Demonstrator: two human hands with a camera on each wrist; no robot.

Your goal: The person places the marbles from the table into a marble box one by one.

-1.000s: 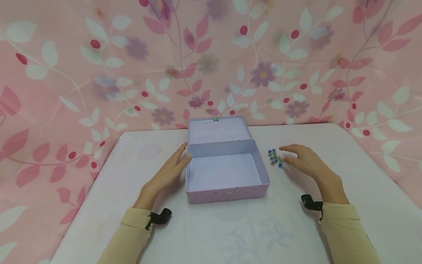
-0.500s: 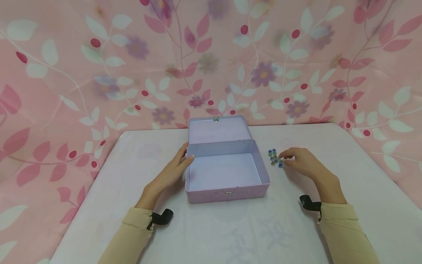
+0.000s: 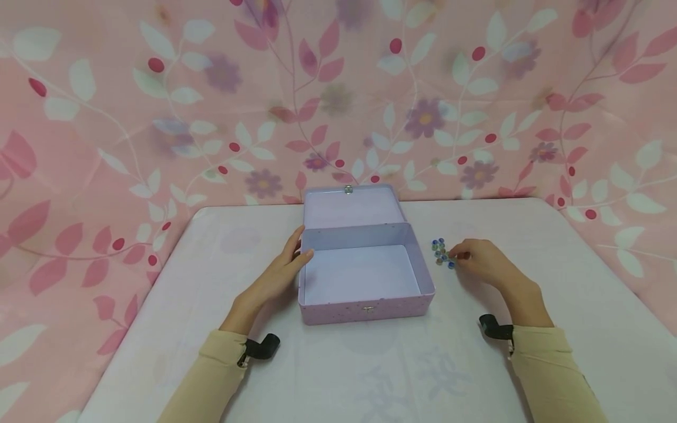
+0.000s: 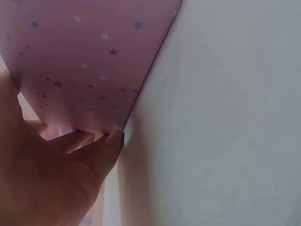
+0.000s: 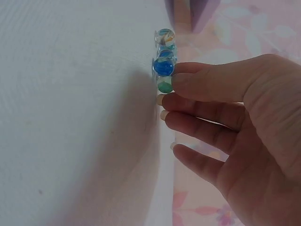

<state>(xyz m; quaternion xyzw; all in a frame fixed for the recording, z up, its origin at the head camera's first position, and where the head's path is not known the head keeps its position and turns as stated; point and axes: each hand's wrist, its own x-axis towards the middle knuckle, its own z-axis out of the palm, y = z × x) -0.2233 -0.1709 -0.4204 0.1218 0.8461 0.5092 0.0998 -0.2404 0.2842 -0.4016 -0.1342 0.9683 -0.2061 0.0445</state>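
Okay, head view: small round glass marbles [image 3: 438, 254], blue and greenish, bunched on white table [image 3: 365, 370], just beside right wall of lilac box [image 3: 338, 313]. Rectangular, opening upward, with metal catch [image 3: 367, 309] on front and lid [image 3: 353, 208] tipped back. Only narrow strip of table between marbles and box; lid near back table edge, floral curtain [image 3: 423, 164] just behind. Wide margins of table to left, right and near side. Left hand [image 3: 272, 276] in from lower left, thumb over left rim, fingers along outside, wall held between. Right hand [image 3: 485, 261] in from lower right, wrist bent, fingers curled down at right side of bunch. Tan sleeves [image 3: 555, 370] on both arms, black wrist cameras [image 3: 264, 346] below hands.

Left wrist view: pink outer side of box, printed with blue, white, yellow and dark red stars [image 4: 113, 52]. Bottom edge meeting table in slanting line, open table beyond. Fingers apart, slightly bent, tips on box at far end.

Right wrist view: blue-swirled marble [image 5: 164, 67] above green marble [image 5: 165, 84], orange-streaked marble [image 5: 165, 36] farther up. Thumb tip right at green marble, index partly hidden behind thumb, other three fingers spread. Near-closed pinch, but whether gripping any marble, cannot tell.
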